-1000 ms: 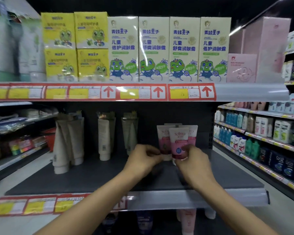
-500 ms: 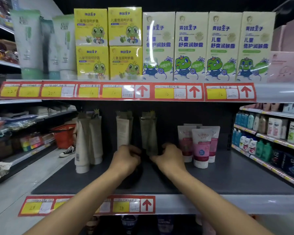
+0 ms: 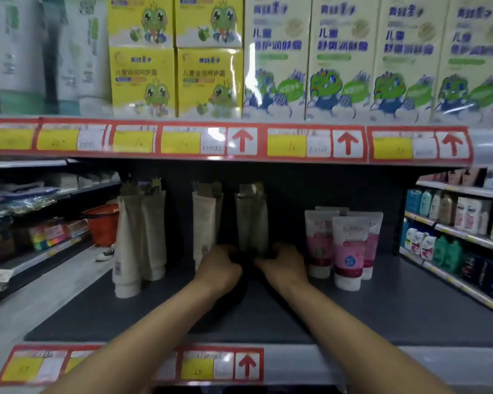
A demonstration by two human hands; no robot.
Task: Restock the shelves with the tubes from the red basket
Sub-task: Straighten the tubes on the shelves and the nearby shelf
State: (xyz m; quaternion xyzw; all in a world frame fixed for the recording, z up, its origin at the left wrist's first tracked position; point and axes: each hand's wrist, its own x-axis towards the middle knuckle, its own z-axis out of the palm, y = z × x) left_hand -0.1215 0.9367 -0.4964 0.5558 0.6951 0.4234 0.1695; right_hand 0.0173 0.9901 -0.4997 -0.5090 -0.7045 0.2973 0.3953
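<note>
Bright light washes the upper half of the frame, leaving white glare streaks on the cream boxes (image 3: 276,61) and the price strip (image 3: 217,135). Under the upper shelf (image 3: 488,146) lies deep shadow, darkest around the grey tube (image 3: 252,220). Motion blur smears print everywhere; straight edges bow near the sides.

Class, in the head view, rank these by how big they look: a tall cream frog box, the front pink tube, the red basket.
1. tall cream frog box, though cut off at the top
2. front pink tube
3. red basket, but it stands farther off, so its true size is unsure
</note>
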